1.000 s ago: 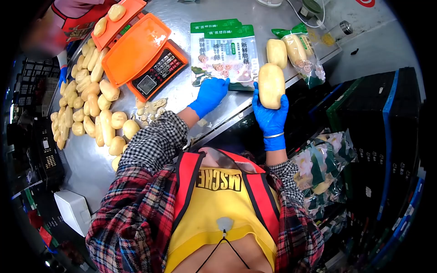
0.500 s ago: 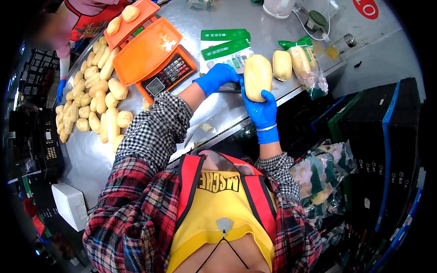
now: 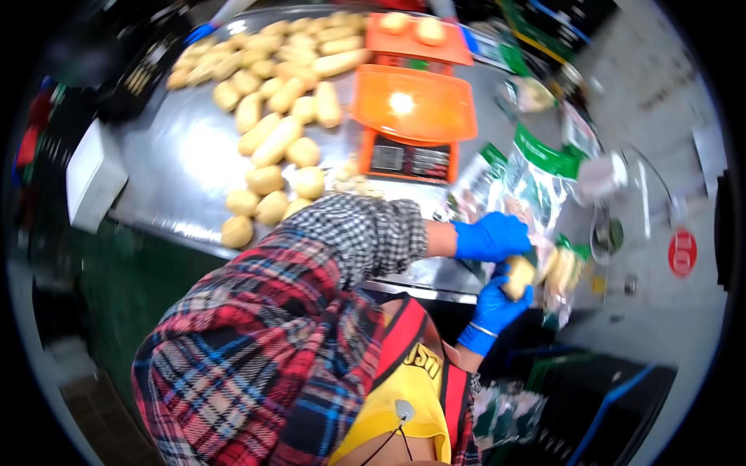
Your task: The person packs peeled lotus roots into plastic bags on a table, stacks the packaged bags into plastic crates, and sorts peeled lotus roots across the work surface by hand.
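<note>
My right hand (image 3: pixel 497 309) is closed around a peeled, pale yellow lotus root piece (image 3: pixel 518 277), which it holds up near the table's front edge. My left hand (image 3: pixel 491 237), also in a blue glove, is curled just above the root, its fingertips blurred. Whatever those fingers hold is hidden. Behind the hands lies a clear bag with a green top (image 3: pixel 544 159). Just right of the root, a packed bag of lotus root (image 3: pixel 565 268) rests on the steel table.
Many peeled lotus roots (image 3: pixel 276 144) cover the left and back of the steel table (image 3: pixel 175 163). An orange scale (image 3: pixel 416 105) stands at the middle, with another orange scale (image 3: pixel 420 39) behind it. A white box (image 3: pixel 95 177) sits at the left edge. A co-worker's gloved hand (image 3: pixel 200 33) shows at the back.
The view has turned left, so the roots and scales now take up more of it. My left hand has come over the root in my right hand. The root appears tilted and partly covered.
</note>
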Tool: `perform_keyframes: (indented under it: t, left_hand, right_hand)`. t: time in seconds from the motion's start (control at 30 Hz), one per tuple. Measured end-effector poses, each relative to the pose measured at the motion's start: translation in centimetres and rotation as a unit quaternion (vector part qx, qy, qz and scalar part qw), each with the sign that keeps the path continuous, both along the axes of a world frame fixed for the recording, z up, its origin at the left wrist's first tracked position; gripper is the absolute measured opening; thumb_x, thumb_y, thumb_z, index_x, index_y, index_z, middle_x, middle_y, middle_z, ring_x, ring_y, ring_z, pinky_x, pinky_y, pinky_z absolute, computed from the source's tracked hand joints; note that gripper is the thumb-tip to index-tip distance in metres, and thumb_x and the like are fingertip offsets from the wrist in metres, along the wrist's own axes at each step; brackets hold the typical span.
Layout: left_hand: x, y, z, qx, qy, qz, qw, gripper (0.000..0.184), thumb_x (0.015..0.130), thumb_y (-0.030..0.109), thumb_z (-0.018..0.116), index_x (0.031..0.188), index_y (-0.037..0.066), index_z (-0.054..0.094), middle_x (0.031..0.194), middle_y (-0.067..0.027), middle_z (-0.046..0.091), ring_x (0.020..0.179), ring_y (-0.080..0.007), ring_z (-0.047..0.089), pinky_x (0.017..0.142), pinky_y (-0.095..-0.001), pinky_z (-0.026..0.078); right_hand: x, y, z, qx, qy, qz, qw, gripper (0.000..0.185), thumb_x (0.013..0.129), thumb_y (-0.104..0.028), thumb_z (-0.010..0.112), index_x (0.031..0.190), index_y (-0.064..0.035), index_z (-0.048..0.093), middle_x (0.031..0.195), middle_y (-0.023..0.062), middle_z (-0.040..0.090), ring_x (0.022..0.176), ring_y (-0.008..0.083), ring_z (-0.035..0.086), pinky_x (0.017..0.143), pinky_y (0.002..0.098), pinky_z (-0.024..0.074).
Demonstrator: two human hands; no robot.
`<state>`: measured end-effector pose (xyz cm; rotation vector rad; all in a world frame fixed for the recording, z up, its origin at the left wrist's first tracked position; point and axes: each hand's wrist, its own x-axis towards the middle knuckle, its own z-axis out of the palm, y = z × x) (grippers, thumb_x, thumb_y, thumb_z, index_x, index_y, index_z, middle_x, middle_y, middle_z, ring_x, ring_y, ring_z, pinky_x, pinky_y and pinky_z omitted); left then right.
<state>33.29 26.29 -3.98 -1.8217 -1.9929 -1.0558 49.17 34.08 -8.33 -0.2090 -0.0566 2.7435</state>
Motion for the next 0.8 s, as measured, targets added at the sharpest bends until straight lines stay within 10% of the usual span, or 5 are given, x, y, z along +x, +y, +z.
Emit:
perform_keyframes:
  t: [0.1, 0.23, 0.33, 0.4, 0.8]
  left_hand:
    - [0.7, -2.0, 2.8, 0.013, 0.068, 0.009, 0.998, 0.012, 0.068, 0.022, 0.063, 0.072, 0.012, 0.066, 0.075, -0.0088, 0.062, 0.072, -0.0284, 0.065, 0.052, -0.0392, 0.051]
    - [-2.9, -1.8, 3.2, -0.010, 0.147, 0.101, 0.984, 0.012, 0.067, 0.022, 0.064, 0.070, 0.011, 0.067, 0.074, -0.0099, 0.064, 0.071, -0.0284, 0.066, 0.051, -0.0394, 0.051]
    - [-6.7, -4.4, 2.9, -0.038, 0.022, 0.107, 0.993, 0.008, 0.068, 0.021, 0.064, 0.072, 0.015, 0.068, 0.075, -0.0104, 0.064, 0.075, -0.0294, 0.066, 0.053, -0.0415, 0.051]
    - [-7.2, -6.6, 3.1, -0.002, 0.020, 0.130, 0.991, 0.007, 0.068, 0.020, 0.064, 0.072, 0.016, 0.068, 0.075, -0.0104, 0.064, 0.075, -0.0296, 0.066, 0.053, -0.0417, 0.051]
    - [-9.2, -11.6, 3.5, 0.048, 0.207, 0.198, 0.957, 0.007, 0.068, 0.018, 0.060, 0.061, 0.015, 0.060, 0.063, -0.0036, 0.056, 0.060, -0.0210, 0.057, 0.056, -0.0368, 0.044]
  right_hand:
    - [-2.3, -2.5, 0.8, 0.322, -0.232, -0.133, 0.908, 0.057, 0.084, -0.029, 0.061, 0.130, -0.0007, 0.043, 0.119, 0.0140, 0.053, 0.100, 0.0229, 0.055, 0.077, 0.0313, 0.0515]
    - [-7.3, -2.2, -1.8, 0.800, -0.277, -0.186, 0.499, 0.052, 0.087, -0.032, 0.060, 0.127, -0.0020, 0.045, 0.115, 0.0137, 0.054, 0.092, 0.0220, 0.058, 0.075, 0.0319, 0.0511]
    - [-10.7, -1.4, -0.3, 0.443, -0.231, -0.037, 0.865, 0.047, 0.087, -0.034, 0.060, 0.120, -0.0022, 0.048, 0.110, 0.0141, 0.055, 0.087, 0.0213, 0.058, 0.072, 0.0302, 0.0522]
    - [-12.3, -1.5, 0.1, 0.233, -0.091, 0.097, 0.963, 0.040, 0.090, -0.034, 0.056, 0.118, -0.0048, 0.049, 0.109, 0.0108, 0.056, 0.088, 0.0191, 0.057, 0.071, 0.0291, 0.0520]
    - [-22.6, -6.0, -4.7, 0.329, -0.039, 0.170, 0.928, 0.042, 0.097, -0.035, 0.044, 0.129, -0.0072, 0.043, 0.125, 0.0096, 0.053, 0.113, 0.0204, 0.052, 0.098, 0.0339, 0.0414]
